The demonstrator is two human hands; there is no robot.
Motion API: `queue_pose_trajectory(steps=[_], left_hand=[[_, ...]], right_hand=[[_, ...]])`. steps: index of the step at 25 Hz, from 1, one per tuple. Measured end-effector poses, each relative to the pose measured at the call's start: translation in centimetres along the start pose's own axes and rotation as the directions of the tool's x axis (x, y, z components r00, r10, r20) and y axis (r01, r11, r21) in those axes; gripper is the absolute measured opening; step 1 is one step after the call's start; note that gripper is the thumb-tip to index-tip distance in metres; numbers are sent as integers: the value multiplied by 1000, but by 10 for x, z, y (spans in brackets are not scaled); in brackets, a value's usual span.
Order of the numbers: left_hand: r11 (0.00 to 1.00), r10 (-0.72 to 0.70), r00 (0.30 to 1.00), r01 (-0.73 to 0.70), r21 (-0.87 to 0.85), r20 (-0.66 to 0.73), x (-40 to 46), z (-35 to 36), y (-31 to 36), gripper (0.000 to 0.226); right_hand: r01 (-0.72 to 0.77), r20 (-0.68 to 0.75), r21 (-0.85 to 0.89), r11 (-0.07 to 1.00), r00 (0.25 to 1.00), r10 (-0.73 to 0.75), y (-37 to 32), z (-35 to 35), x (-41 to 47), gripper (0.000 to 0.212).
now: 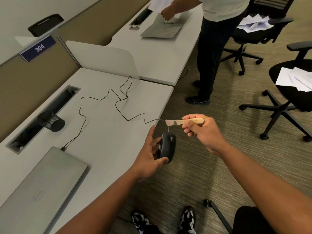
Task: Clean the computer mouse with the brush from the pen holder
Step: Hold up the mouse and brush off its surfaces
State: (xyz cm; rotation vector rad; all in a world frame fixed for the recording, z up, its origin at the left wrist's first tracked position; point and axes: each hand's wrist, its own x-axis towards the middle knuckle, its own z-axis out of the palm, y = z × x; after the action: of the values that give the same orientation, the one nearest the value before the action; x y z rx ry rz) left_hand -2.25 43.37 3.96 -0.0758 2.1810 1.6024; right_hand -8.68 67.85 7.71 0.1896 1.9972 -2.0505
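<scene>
Left hand (148, 156) grips the mouse (167, 148) by its sides, out past the worktop (104, 132) edge. Right hand (199, 130) pinches the brush (184, 122) handle, bristles just above. Mouse looks light and slick; the cord might tug.

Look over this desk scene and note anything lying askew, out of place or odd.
The black mesh pen holder lies tipped on its side at the edge of the desk's cable slot. The mouse cable sprawls in loose tangled loops across the desk. Loose papers are piled on a chair seat.
</scene>
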Motion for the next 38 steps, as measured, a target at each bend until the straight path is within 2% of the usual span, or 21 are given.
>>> queue_pose_trajectory(steps=[3, 5, 8, 11, 12, 14, 17, 21, 25, 27, 31, 32, 34, 36, 38], left_hand=[[999, 11, 1000, -12, 45, 7, 0, 0, -2, 131], [997, 19, 1000, -20, 75, 9, 0, 0, -2, 131], [996, 28, 999, -30, 79, 27, -2, 0, -4, 131], [997, 32, 999, -35, 69, 42, -3, 2, -4, 131], [997, 30, 999, -33, 70, 42, -3, 2, -4, 130], [997, 25, 999, -29, 72, 47, -3, 0, -5, 129], [998, 26, 998, -29, 60, 50, -1, -2, -6, 129], [997, 21, 998, -25, 71, 58, -2, -1, -6, 131], [997, 19, 998, -24, 78, 61, -4, 0, -3, 131], [997, 18, 997, -24, 77, 71, -4, 1, -2, 132], [997, 21, 997, -26, 67, 74, -4, 1, -3, 133], [998, 18, 997, -23, 63, 71, -3, 0, -5, 133], [998, 14, 998, -17, 57, 65, -2, -2, -7, 132], [998, 18, 998, -21, 56, 66, -2, -2, -8, 131], [998, 22, 997, -27, 61, 75, -1, -2, -7, 131]], right_hand=[[-15, 148, -114, 993, 989, 32, -11, -2, 7, 12], [-15, 185, -231, 973, 981, 59, -16, -5, 10, 9], [44, 177, -398, 916, 984, 29, -20, -7, 14, 7], [123, 106, -545, 829, 991, -77, -16, -5, 17, 10], [132, 80, -521, 844, 991, -105, -14, -6, 18, 11], [113, 39, -367, 924, 994, -106, -13, -8, 18, 8], [12, 89, -149, 989, 996, 1, -14, -14, 16, 8], [9, 188, -272, 962, 981, 44, -15, -17, 18, 7], [48, 193, -370, 928, 981, 26, -16, -17, 20, 6], [87, 171, -427, 900, 985, -14, -13, -12, 18, 7], [175, 34, -502, 847, 982, -183, -3, -8, 17, 12], [169, 7, -459, 872, 982, -186, -3, -11, 17, 10], [112, -12, -247, 963, 993, -118, -4, -16, 19, 4], [39, 29, -80, 996, 999, -36, -5, -18, 19, 7], [3, 93, -79, 997, 996, 4, -4, -17, 20, 20]])
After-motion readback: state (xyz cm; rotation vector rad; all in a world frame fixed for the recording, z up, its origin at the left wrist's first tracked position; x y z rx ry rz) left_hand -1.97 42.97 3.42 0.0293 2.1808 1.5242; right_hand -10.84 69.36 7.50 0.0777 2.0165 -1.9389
